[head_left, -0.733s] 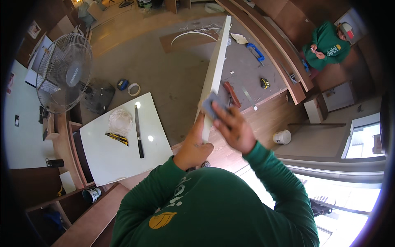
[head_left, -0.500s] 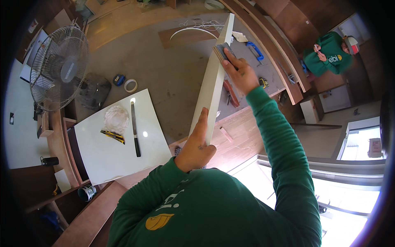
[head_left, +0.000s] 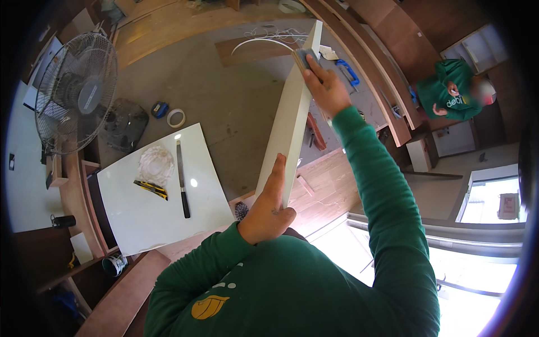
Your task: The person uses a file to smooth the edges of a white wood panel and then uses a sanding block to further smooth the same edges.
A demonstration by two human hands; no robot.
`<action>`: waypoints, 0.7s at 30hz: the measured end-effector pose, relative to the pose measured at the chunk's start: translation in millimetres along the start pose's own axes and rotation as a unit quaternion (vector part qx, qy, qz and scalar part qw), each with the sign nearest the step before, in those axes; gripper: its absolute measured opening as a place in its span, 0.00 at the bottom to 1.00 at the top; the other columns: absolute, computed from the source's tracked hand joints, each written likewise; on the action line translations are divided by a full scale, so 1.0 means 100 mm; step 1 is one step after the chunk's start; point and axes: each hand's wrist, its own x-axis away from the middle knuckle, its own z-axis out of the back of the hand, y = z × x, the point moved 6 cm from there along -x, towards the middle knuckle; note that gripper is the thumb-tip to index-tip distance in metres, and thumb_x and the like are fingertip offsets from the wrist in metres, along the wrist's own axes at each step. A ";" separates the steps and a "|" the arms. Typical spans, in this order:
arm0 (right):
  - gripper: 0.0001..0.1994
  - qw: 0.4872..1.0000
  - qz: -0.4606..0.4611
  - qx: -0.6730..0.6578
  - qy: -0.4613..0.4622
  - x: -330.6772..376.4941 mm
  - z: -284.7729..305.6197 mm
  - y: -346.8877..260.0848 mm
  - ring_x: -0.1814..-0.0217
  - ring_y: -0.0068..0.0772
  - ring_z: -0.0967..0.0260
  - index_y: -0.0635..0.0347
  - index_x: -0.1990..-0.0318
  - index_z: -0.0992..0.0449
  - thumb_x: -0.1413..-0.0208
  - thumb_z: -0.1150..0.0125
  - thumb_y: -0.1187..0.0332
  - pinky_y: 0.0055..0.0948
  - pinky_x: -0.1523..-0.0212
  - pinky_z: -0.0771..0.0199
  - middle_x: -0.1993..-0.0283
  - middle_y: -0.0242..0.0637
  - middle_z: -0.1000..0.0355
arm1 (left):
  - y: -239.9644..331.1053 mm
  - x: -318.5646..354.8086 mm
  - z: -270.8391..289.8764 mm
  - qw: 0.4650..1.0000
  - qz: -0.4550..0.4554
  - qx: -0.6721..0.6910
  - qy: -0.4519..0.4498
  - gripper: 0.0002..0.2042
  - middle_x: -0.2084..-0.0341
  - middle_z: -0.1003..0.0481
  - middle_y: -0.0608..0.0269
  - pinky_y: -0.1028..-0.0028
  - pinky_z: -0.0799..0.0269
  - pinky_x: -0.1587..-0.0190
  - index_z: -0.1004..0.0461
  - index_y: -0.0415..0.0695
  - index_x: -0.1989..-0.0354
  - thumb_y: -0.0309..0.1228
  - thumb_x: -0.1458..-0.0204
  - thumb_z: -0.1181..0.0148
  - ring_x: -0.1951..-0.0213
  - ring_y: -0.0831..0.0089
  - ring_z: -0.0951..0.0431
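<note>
A long board [head_left: 292, 112] stands on edge at the middle of the view, running from the centre toward 12 o'clock. The left hand [head_left: 268, 208] grips its near end at about 6 o'clock of the board; the right hand [head_left: 325, 90] presses a sanding block [head_left: 306, 56] on its far end. At 9 o'clock of the board lies a square surface [head_left: 163, 219] carrying a coil of cord [head_left: 155, 164], a utility knife [head_left: 150, 189] just below the coil, and a long tool [head_left: 181, 178] to their right. Beyond it, toward 10 o'clock, a tape roll [head_left: 176, 117] lies on the floor [head_left: 224, 95], with a standing fan [head_left: 76, 92] farther left. At 2 o'clock, well apart, another person [head_left: 455, 92] crouches.
</note>
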 end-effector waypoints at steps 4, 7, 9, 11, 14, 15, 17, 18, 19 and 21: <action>0.25 0.994 0.088 -0.071 -0.007 1.15 -0.12 -0.42 0.45 0.63 0.27 0.44 0.28 0.29 0.31 0.38 0.59 0.46 0.47 0.24 0.51 0.64 0.29 | -0.05 0.04 0.11 1.000 0.007 -0.006 0.017 0.51 0.20 0.65 0.39 0.65 0.68 0.22 0.72 0.32 0.20 0.15 0.56 0.51 0.19 0.53 0.69; 0.26 0.986 0.139 -0.084 -0.021 1.66 -0.05 -0.65 0.39 0.68 0.28 0.50 0.28 0.29 0.33 0.37 0.64 0.47 0.42 0.24 0.45 0.68 0.30 | 0.01 0.03 0.13 1.000 0.012 -0.026 0.007 0.51 0.20 0.68 0.35 0.63 0.72 0.21 0.74 0.29 0.22 0.18 0.55 0.50 0.19 0.48 0.70; 0.26 0.996 0.081 -0.040 -0.015 1.06 -0.08 -0.50 0.46 0.63 0.24 0.48 0.28 0.29 0.32 0.37 0.59 0.46 0.47 0.23 0.49 0.65 0.27 | 0.03 0.04 0.11 1.000 0.014 -0.024 0.002 0.51 0.20 0.67 0.35 0.63 0.71 0.21 0.74 0.29 0.22 0.18 0.55 0.50 0.19 0.49 0.70; 0.26 0.999 -0.030 -0.023 -0.011 0.09 -0.04 -0.16 0.51 0.60 0.22 0.47 0.29 0.29 0.31 0.40 0.54 0.46 0.51 0.23 0.53 0.61 0.25 | 0.02 0.02 0.05 1.000 0.007 -0.026 0.002 0.51 0.20 0.63 0.39 0.64 0.67 0.21 0.71 0.32 0.20 0.16 0.55 0.50 0.19 0.53 0.66; 0.25 0.997 -0.051 -0.053 -0.005 -0.33 0.00 0.02 0.53 0.59 0.22 0.47 0.30 0.28 0.31 0.41 0.52 0.47 0.53 0.24 0.55 0.59 0.24 | 0.02 0.02 0.04 0.999 -0.010 -0.040 0.009 0.51 0.20 0.59 0.42 0.67 0.60 0.23 0.69 0.34 0.20 0.16 0.56 0.50 0.19 0.55 0.60; 0.25 0.996 -0.053 -0.073 -0.012 -0.36 -0.03 -0.01 0.53 0.60 0.22 0.48 0.30 0.28 0.30 0.41 0.52 0.47 0.53 0.24 0.55 0.59 0.24 | 0.03 0.03 0.07 0.999 -0.017 -0.046 0.015 0.51 0.20 0.58 0.42 0.68 0.57 0.23 0.68 0.34 0.19 0.16 0.56 0.49 0.19 0.55 0.58; 0.26 0.998 -0.032 -0.047 -0.040 0.23 -0.20 -0.18 0.52 0.58 0.22 0.48 0.29 0.29 0.31 0.41 0.54 0.48 0.52 0.24 0.57 0.58 0.24 | 0.04 0.06 0.18 0.999 0.032 -0.011 0.010 0.50 0.20 0.63 0.38 0.65 0.65 0.22 0.70 0.31 0.21 0.16 0.55 0.50 0.19 0.52 0.65; 0.27 0.999 0.047 -0.007 -0.017 0.71 -0.21 -0.23 0.50 0.59 0.23 0.48 0.27 0.31 0.31 0.39 0.58 0.47 0.50 0.23 0.53 0.60 0.25 | 0.07 0.05 0.19 0.999 0.051 0.012 -0.001 0.50 0.20 0.65 0.36 0.64 0.68 0.21 0.70 0.29 0.21 0.17 0.55 0.51 0.18 0.51 0.68; 0.27 0.996 0.068 -0.051 -0.019 1.10 -0.23 -0.39 0.51 0.59 0.23 0.50 0.27 0.31 0.32 0.38 0.61 0.47 0.49 0.23 0.52 0.60 0.26 | 0.05 0.06 0.23 0.998 0.056 0.027 0.013 0.50 0.20 0.65 0.36 0.64 0.67 0.21 0.70 0.29 0.21 0.17 0.55 0.51 0.18 0.51 0.67; 0.29 0.986 0.101 -0.129 -0.017 1.92 -0.15 -0.67 0.52 0.59 0.25 0.56 0.26 0.33 0.34 0.37 0.68 0.46 0.47 0.22 0.51 0.61 0.29 | 0.05 0.06 0.25 0.996 0.065 0.057 0.026 0.50 0.20 0.64 0.36 0.64 0.66 0.21 0.68 0.30 0.21 0.16 0.55 0.51 0.18 0.51 0.66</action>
